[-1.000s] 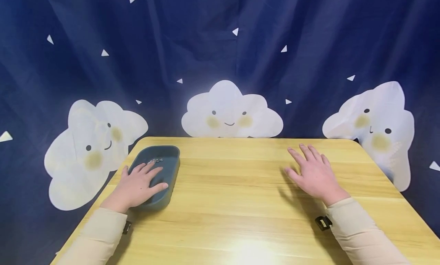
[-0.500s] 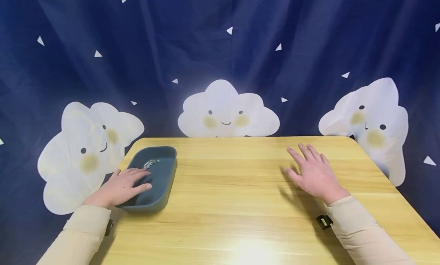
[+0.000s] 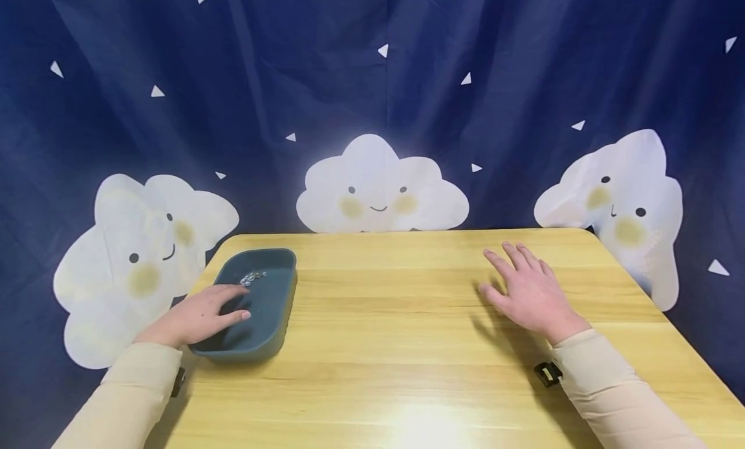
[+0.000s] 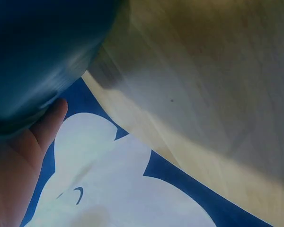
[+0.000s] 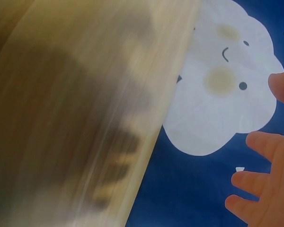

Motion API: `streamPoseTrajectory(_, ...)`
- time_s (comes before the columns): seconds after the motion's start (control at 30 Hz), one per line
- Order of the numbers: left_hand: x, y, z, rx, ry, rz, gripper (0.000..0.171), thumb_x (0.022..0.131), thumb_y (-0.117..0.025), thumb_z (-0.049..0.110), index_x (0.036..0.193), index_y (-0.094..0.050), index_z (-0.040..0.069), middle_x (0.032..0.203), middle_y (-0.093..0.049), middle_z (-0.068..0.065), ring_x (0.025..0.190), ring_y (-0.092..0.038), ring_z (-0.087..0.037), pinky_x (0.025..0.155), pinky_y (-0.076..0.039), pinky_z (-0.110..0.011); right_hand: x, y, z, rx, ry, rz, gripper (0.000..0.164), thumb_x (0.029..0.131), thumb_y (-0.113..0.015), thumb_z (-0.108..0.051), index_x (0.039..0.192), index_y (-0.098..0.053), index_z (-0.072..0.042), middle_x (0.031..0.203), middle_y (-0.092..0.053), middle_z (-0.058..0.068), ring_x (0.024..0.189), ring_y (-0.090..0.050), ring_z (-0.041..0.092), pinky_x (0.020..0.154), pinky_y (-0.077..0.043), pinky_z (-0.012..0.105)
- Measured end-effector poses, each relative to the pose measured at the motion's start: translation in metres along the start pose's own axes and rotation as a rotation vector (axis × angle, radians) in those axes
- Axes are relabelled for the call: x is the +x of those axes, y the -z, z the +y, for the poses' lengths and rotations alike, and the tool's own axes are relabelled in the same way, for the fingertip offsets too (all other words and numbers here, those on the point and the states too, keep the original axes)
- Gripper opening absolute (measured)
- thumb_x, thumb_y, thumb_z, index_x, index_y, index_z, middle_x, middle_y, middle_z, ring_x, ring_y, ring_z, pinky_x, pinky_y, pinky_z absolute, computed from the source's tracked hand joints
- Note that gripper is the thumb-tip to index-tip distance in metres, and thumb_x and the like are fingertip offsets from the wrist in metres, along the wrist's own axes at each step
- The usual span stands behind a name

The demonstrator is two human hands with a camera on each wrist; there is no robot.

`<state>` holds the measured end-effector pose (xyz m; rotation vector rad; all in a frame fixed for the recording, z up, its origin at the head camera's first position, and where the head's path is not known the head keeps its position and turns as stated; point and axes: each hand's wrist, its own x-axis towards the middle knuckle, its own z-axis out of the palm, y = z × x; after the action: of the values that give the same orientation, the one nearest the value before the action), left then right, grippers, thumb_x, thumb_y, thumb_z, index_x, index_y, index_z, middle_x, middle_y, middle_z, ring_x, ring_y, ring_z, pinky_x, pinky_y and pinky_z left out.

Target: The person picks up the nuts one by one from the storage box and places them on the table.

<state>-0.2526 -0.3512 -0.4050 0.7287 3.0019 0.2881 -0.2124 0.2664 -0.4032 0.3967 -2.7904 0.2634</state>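
Observation:
A dark blue-grey tray (image 3: 268,332) with rounded corners stands at the left end of the wooden table. Several small shiny clear or silvery pieces (image 3: 250,279) lie in its far part. My left hand (image 3: 200,313) lies across the tray's left rim, with thumb and index finger reaching loosely over the inside; its other fingers are mostly hidden in the head view. In the left wrist view, a finger (image 4: 52,120) shows along the outer side of the tray (image 4: 42,61). My right hand (image 3: 532,297), fingers spread and holding nothing, hovers over the table's right side and casts a shadow below.
The light wooden table (image 3: 384,339) reaches back to a dark blue curtain (image 3: 326,67) with smiling white clouds and small triangles. Beige sleeves (image 3: 125,391) cover both forearms, and a black strap buckle (image 3: 548,374) sits at the right wrist.
My left hand has moved left from over the tray's middle to its left rim, uncovering more of the inside. The view has panned slightly right. My right hand has stayed nearly still.

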Motion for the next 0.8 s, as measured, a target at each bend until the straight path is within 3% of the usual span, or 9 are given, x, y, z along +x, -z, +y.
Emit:
streamPoseTrajectory(0.3,0.003,0.001,0.013,0.009,-0.045,-0.021,0.066,0.095,-0.059,0.059,0.137,-0.061,0.007,0.138,-0.058,-0.018,0.132,-0.048,-0.044,0.105,-0.038,-0.06,0.002,0.0,-0.003,0.002,0.008,-0.003,0.068,0.098,-0.053,-0.056,0.15,-0.047,-0.013,0.155,-0.035,0.026,0.143,-0.026,0.05,0.104,-0.026,0.072)
streamPoseTrajectory(0.8,0.007,-0.001,0.052,0.004,-0.151,-0.098,0.064,0.094,-0.057,0.063,0.13,-0.065,0.01,0.138,-0.058,-0.013,0.135,-0.047,-0.04,0.107,-0.039,-0.056,0.002,-0.001,-0.006,-0.001,0.02,0.002,0.066,0.096,-0.061,-0.05,0.15,-0.048,-0.013,0.154,-0.036,0.026,0.142,-0.027,0.05,0.104,-0.027,0.071)
